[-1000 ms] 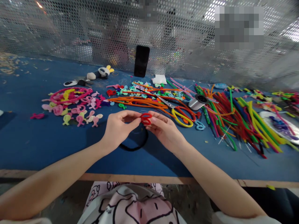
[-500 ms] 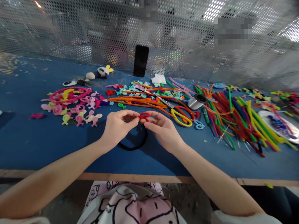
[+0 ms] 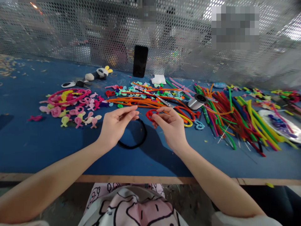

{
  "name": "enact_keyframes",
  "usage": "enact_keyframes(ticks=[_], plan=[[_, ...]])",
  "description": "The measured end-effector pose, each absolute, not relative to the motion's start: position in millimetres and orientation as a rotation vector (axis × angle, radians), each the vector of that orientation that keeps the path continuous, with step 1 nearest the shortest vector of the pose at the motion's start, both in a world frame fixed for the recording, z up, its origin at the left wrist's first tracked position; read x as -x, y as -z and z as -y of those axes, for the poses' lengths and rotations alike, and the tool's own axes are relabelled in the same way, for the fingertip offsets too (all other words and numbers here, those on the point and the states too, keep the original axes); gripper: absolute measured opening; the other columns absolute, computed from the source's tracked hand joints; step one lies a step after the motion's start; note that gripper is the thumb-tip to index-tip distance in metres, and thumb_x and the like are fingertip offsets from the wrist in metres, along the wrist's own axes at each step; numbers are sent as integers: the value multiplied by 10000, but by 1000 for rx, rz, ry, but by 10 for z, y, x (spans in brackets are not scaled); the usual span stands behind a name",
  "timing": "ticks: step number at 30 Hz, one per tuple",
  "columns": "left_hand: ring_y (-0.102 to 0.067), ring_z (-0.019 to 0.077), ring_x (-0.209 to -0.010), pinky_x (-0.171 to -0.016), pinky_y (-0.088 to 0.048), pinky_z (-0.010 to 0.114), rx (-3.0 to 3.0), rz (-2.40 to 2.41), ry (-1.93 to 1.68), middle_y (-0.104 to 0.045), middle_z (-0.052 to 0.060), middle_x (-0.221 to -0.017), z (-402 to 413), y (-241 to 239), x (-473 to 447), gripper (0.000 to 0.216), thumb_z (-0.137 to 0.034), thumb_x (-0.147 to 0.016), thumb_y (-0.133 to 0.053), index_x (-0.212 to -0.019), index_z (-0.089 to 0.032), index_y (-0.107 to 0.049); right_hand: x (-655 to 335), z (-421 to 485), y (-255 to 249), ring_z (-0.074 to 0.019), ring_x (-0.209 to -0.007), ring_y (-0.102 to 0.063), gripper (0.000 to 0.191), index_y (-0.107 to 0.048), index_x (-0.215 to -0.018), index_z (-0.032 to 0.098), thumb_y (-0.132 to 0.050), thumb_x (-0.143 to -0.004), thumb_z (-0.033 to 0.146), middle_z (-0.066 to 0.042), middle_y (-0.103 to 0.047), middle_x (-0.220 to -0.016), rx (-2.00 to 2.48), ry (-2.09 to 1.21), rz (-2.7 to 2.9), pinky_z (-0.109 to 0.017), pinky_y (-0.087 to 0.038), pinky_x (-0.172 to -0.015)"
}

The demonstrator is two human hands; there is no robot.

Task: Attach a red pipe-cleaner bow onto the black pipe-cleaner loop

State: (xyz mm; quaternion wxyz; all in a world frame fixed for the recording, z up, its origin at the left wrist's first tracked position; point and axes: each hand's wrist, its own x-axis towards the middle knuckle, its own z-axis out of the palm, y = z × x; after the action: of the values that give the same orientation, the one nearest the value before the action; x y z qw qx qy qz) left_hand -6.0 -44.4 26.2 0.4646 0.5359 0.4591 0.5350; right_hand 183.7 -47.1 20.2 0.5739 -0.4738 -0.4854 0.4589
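Observation:
My right hand [image 3: 170,127] pinches a red pipe-cleaner loop [image 3: 149,115] between thumb and fingers, above the blue table. To its left, my left hand [image 3: 116,125] is closed in a pinch, thumb against fingertips. Whatever is between those fingertips is too small to make out. A gap separates the two hands. Below them a black fuzzy ring [image 3: 134,146] lies on the table, partly covered by my left hand. Just beyond my right hand are scissors [image 3: 188,121] with orange and yellow handles, and a spool of thin silvery wire [image 3: 197,102].
Pink and yellow twisted pieces [image 3: 55,111] lie at left. Orange pipe cleaners [image 3: 134,101] stretch across the middle. Many coloured pipe cleaners [image 3: 235,116] spread at right, near a silvery plate [image 3: 264,116]. A phone [image 3: 140,61] leans on the perforated metal screen [image 3: 101,34].
My hands have moved apart. The red loop has gone rightward with my right hand, and my left fingers have come off it.

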Motion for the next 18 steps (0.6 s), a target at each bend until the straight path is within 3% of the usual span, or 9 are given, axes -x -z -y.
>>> enact_keyframes(ticks=[4,9,15,18], plan=[[-747,189,-854,-889,-594,324,-1207,-1032,-1282,-785,51,-941,449,-264,41,502,-399,-817,-778,-1262,-205,-649,-1854,447,-195,-138,-617,-641,152,-763,-860,200,-797,-761,310,-24,-748,-771,1135,-1064,1149,-307,-552,-594],[-753,209,-802,-855,-604,347,-1127,-975,-1065,-785,82,-885,461,-254,25,358,-405,-731,-846,-938,-152,-699,-1856,446,-193,-156,-654,-663,211,-804,-922,218,-814,-743,330,-36,-780,-849,1135,-1129,1199,-362,-595,-681],[-745,172,-719,-771,-616,308,-992,-977,-905,-782,44,-791,404,-233,65,565,-339,-694,-886,-1167,-175,-624,-1849,491,-244,-193,-838,-730,212,-801,-938,242,-824,-733,290,-33,-789,-940,1075,-1194,1348,-391,-618,-833],[-741,151,-724,-783,-614,282,-932,-924,-823,-788,61,-833,372,-203,85,495,-330,-691,-889,-1106,-157,-682,-1847,498,-263,-195,-883,-735,218,-797,-947,237,-822,-735,278,-34,-786,-957,1025,-1227,1413,-386,-613,-871]])
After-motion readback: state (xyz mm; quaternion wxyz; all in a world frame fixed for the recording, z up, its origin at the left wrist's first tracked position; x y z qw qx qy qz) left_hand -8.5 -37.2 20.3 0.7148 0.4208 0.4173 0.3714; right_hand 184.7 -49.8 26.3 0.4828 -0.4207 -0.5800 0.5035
